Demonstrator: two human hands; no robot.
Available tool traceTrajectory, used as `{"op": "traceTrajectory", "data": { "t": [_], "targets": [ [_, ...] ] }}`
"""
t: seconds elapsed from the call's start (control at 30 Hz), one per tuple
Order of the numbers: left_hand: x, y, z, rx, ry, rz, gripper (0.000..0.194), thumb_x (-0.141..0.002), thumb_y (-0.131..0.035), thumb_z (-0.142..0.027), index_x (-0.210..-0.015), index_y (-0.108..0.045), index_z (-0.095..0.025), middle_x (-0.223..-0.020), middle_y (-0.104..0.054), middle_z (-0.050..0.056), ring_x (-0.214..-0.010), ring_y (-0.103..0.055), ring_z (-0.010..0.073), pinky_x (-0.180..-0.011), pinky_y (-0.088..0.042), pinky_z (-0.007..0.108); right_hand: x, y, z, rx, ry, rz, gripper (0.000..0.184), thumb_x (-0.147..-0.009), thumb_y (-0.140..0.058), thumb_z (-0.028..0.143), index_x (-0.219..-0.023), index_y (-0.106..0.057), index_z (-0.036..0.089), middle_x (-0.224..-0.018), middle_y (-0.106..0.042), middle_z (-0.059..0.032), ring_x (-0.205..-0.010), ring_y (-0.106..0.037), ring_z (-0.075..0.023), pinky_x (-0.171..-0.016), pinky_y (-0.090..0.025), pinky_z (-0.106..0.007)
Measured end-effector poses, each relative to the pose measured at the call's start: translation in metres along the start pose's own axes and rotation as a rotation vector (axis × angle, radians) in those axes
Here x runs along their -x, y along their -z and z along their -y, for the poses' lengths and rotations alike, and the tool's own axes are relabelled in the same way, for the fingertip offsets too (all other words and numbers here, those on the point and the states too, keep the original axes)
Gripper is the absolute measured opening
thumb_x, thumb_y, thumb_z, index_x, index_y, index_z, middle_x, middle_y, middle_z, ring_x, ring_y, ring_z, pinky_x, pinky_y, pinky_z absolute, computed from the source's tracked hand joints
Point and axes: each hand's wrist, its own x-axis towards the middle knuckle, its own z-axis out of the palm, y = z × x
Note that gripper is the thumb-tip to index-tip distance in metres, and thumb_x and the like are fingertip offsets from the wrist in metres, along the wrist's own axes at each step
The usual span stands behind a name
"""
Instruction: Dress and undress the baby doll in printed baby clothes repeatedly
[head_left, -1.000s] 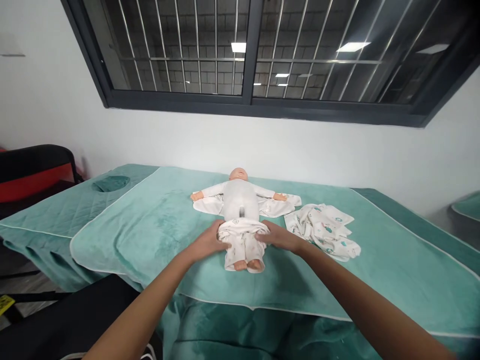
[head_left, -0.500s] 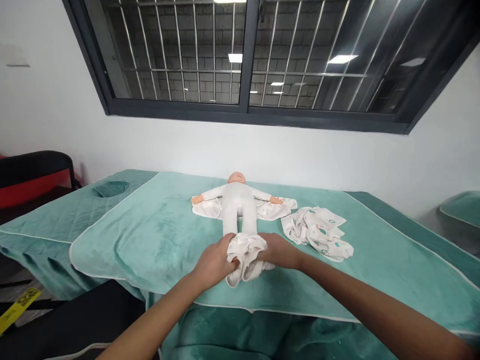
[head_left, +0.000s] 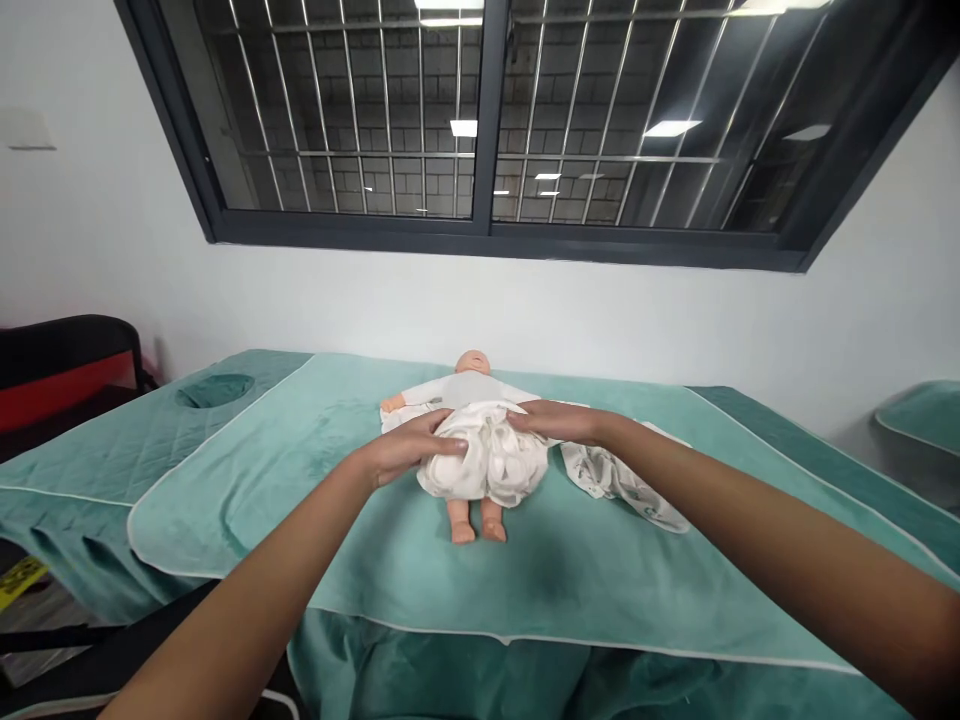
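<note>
A baby doll [head_left: 474,385] in a white bodysuit lies on its back, head toward the wall, its bare feet pointing at me. White baby trousers [head_left: 487,470] are bunched around its legs and hips. My left hand [head_left: 412,446] grips the trousers' upper edge on the left, thumb over the cloth. On the right side my right hand [head_left: 559,420] holds the same edge, fingers closed on the fabric. Under the doll's arms lies a white garment [head_left: 401,415], mostly hidden. A patterned white cloth [head_left: 611,485] rests to the right, partly behind my right forearm.
A green velvet cover [head_left: 247,480] with pale piping spreads over the bed. At the left end a round face hole [head_left: 215,390] shows. A black and red chair [head_left: 67,375] stands at far left. Behind the bed is a white wall with a barred window [head_left: 480,230].
Both hands have moved up the doll's legs toward its hips, pulling the trousers along. The doll's feet now show below the cloth. The view has shifted slightly.
</note>
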Motion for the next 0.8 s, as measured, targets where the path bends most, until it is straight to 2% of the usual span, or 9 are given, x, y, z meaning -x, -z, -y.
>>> {"op": "traceTrajectory", "data": {
  "t": [0.13,0.23,0.33,0.43,0.53,0.6,0.67,0.73,0.8],
  "targets": [
    [0.008,0.014,-0.026,-0.316,0.104,0.243,0.041,-0.076,-0.068,-0.042,-0.113,-0.064,-0.024,-0.12,-0.064,0.005,-0.114,-0.055,0.0248,-0.089,-0.046,0.031,-0.001,0.007,0.027,0.27,0.018,0.028,0.046,-0.083,-0.053,0.063,-0.082,-0.069,0.02,-0.092,-0.068,-0.0034,-0.084,-0.059,-0.0219,-0.073,-0.043,-0.031],
    [0.009,0.021,-0.048,-0.44,0.119,0.217,0.03,-0.071,-0.071,-0.044,-0.091,-0.071,-0.022,-0.101,-0.07,0.005,-0.098,-0.062,0.0256,-0.081,-0.048,0.032,-0.009,0.007,0.054,0.272,0.123,-0.047,0.044,-0.079,-0.061,0.058,-0.062,-0.055,0.017,-0.063,-0.052,0.0019,-0.059,-0.045,-0.0122,-0.055,-0.032,-0.025],
    [0.009,0.028,-0.065,-0.419,-0.046,0.015,0.03,-0.071,-0.071,-0.043,-0.09,-0.069,-0.02,-0.094,-0.069,0.005,-0.091,-0.064,0.0252,-0.079,-0.048,0.034,-0.023,0.005,0.083,0.064,0.319,-0.166,0.041,-0.077,-0.066,0.051,-0.063,-0.05,0.017,-0.061,-0.043,0.0044,-0.057,-0.039,-0.009,-0.053,-0.028,-0.023],
    [0.005,0.04,-0.065,-0.334,-0.309,-0.411,0.031,-0.076,-0.065,-0.044,-0.094,-0.062,-0.02,-0.094,-0.064,0.003,-0.088,-0.061,0.0211,-0.079,-0.048,0.033,-0.047,0.0,0.101,-0.251,0.465,-0.254,0.032,-0.076,-0.068,0.046,-0.076,-0.053,0.017,-0.067,-0.049,0.0039,-0.059,-0.044,-0.0094,-0.055,-0.032,-0.022],
    [-0.008,0.053,-0.039,-0.319,-0.376,-0.945,0.035,-0.075,-0.065,-0.041,-0.101,-0.054,-0.02,-0.102,-0.053,0.004,-0.091,-0.057,0.0196,-0.084,-0.048,0.036,-0.081,-0.015,0.099,-0.438,0.519,-0.282,0.031,-0.07,-0.071,0.035,-0.092,-0.053,0.02,-0.081,-0.057,0.0023,-0.068,-0.053,-0.0115,-0.06,-0.041,-0.023],
    [-0.019,0.055,-0.009,-0.428,-0.332,-1.188,0.04,-0.072,-0.067,-0.03,-0.106,-0.051,-0.019,-0.116,-0.044,0.008,-0.106,-0.052,0.0225,-0.097,-0.043,0.04,-0.107,-0.029,0.081,-0.373,0.461,-0.347,0.035,-0.069,-0.068,0.025,-0.1,-0.052,0.022,-0.097,-0.061,0.0005,-0.08,-0.057,-0.0128,-0.067,-0.045,-0.024],
    [-0.029,0.049,0.025,-0.565,-0.344,-1.213,0.038,-0.072,-0.061,-0.017,-0.108,-0.051,-0.017,-0.121,-0.04,0.011,-0.122,-0.043,0.0256,-0.108,-0.033,0.042,-0.131,-0.041,0.053,-0.174,0.294,-0.431,0.035,-0.07,-0.063,0.021,-0.104,-0.053,0.022,-0.108,-0.061,-0.0014,-0.085,-0.059,-0.0135,-0.072,-0.048,-0.026],
    [-0.036,0.037,0.056,-0.698,-0.374,-1.122,0.037,-0.076,-0.055,-0.015,-0.114,-0.05,-0.017,-0.129,-0.037,0.013,-0.132,-0.034,0.0281,-0.112,-0.028,0.045,-0.148,-0.048,0.019,-0.063,0.173,-0.479,0.031,-0.07,-0.063,0.021,-0.1,-0.056,0.02,-0.109,-0.062,-0.0047,-0.088,-0.06,-0.0165,-0.076,-0.048,-0.03],
    [-0.042,0.022,0.078,-0.749,-0.356,-0.967,0.039,-0.081,-0.051,-0.018,-0.12,-0.048,-0.016,-0.134,-0.04,0.014,-0.133,-0.035,0.0276,-0.112,-0.027,0.046,-0.158,-0.047,-0.013,0.012,0.118,-0.546,0.029,-0.071,-0.063,0.025,-0.098,-0.056,0.019,-0.109,-0.061,-0.0066,-0.096,-0.059,-0.0199,-0.085,-0.047,-0.034]
  ]
}}
